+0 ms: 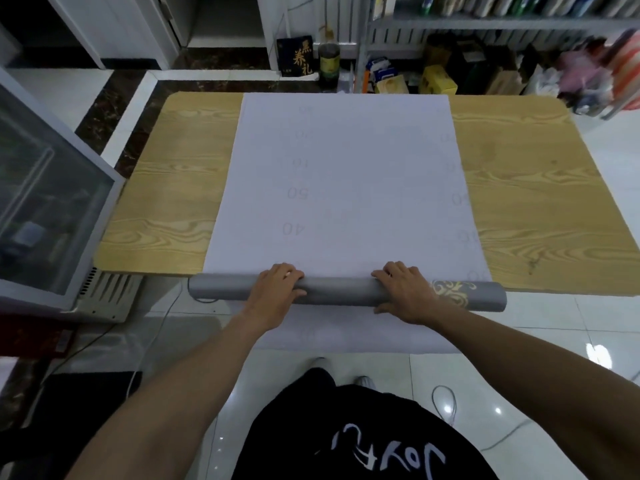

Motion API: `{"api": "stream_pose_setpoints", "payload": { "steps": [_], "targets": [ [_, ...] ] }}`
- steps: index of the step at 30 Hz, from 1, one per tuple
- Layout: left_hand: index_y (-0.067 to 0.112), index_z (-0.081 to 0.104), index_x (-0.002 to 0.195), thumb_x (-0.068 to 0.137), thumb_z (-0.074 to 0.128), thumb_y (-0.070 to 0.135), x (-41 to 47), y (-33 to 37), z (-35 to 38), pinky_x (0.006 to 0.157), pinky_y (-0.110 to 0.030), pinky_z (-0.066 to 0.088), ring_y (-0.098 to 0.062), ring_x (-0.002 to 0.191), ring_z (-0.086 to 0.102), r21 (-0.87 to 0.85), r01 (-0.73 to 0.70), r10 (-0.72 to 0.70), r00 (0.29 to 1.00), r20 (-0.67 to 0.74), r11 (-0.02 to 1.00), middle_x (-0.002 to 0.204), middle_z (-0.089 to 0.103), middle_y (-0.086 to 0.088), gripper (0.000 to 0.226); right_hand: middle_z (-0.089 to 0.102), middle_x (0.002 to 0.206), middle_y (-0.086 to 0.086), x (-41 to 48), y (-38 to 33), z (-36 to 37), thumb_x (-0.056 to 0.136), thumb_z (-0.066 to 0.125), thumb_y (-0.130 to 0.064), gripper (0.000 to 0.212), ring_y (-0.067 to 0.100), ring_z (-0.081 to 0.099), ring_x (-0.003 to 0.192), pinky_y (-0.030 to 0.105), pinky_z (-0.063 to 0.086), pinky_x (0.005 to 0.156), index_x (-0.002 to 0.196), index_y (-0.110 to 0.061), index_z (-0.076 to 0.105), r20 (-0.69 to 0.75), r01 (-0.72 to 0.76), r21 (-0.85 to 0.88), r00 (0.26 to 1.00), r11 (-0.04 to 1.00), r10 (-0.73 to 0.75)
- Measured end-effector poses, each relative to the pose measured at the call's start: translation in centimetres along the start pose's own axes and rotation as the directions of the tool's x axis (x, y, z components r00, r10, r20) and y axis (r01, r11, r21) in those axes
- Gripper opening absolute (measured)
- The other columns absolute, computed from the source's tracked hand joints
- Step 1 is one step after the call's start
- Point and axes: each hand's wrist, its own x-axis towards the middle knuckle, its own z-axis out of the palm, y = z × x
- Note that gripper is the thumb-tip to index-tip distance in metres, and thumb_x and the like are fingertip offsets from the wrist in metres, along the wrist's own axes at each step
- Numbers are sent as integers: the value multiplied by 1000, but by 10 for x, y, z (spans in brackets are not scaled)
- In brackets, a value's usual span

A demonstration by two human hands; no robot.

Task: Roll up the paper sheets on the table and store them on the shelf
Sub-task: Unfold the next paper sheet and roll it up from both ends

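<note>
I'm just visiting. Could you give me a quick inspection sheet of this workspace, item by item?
Surface: wooden table, bare wood either side of the sheet.
Job's things: white paper sheet lies flat; grey roll sits at the near edge; shelf stands beyond.
Clutter: boxes and a bottle on the floor behind the table.
Grippers: left hand and right hand both grip the roll.
Cables: white cable loops on the floor.
Surroundings: glass-topped cabinet at left.

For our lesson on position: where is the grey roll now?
Head view: the grey roll lies along the near edge of the table, at the near end of the white sheet, with the left hand and right hand holding it.
</note>
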Motion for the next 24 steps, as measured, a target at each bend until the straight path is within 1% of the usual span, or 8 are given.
{"api": "stream_pose_setpoints", "payload": {
  "steps": [4,7,9,12,15,17,21,24],
  "targets": [
    [10,59,121,92,59,30,6,-5,-2,91,-39,40,-27,106,53,-26,-39,36,994,-106,999,115,58,-8,36,53,119,4,2,-1,-4,91,51,-51,45,23,49,106,36,36,90,124,-22,40,-45,-51,97,997,994,55],
    [16,56,123,84,63,48,6,-13,-4,95,-39,39,-21,103,54,5,-119,119,988,-95,993,112,60,-2,51,56,115,5,2,0,-12,96,44,-46,35,23,51,100,36,36,86,121,-22,41,-1,-101,110,995,989,101],
    [19,53,126,78,65,56,9,-20,-5,100,-39,35,-20,106,53,36,-165,166,986,-30,986,116,59,-1,62,56,118,5,4,2,-14,97,40,-46,35,24,52,104,37,35,87,121,-20,43,14,-126,80,992,989,125],
    [19,48,127,82,63,53,18,-24,-10,104,-39,29,-23,105,55,54,-160,159,987,25,986,113,61,-1,58,50,126,5,5,5,-12,97,35,-51,44,24,46,113,40,33,94,125,-18,43,51,-145,54,989,988,142],
    [18,46,111,87,54,54,28,-23,-19,93,-35,32,-23,90,53,90,-146,141,988,59,985,99,62,-3,44,41,128,5,7,9,-11,87,42,-67,66,25,40,116,42,35,97,131,-19,39,82,-154,41,985,987,150],
    [18,47,107,90,49,56,33,-25,-21,91,-35,33,-22,92,53,145,-169,155,983,101,975,101,62,-2,41,44,128,4,11,12,-12,80,49,-71,76,24,43,116,42,35,97,134,-19,34,75,-144,72,988,987,138],
    [20,58,106,90,46,56,39,-34,-16,101,-38,32,-18,110,50,136,-155,146,986,76,979,116,58,1,41,59,114,2,20,19,-22,84,46,-68,56,23,54,101,38,35,92,116,-22,41,49,-123,100,992,987,118],
    [18,59,119,90,44,56,44,-36,-14,99,-44,38,-24,114,50,169,-137,145,989,-33,976,121,54,-6,50,52,118,3,30,26,-25,90,39,-64,51,22,47,106,38,34,93,116,-21,46,59,-90,43,994,995,88]
  ]
}}
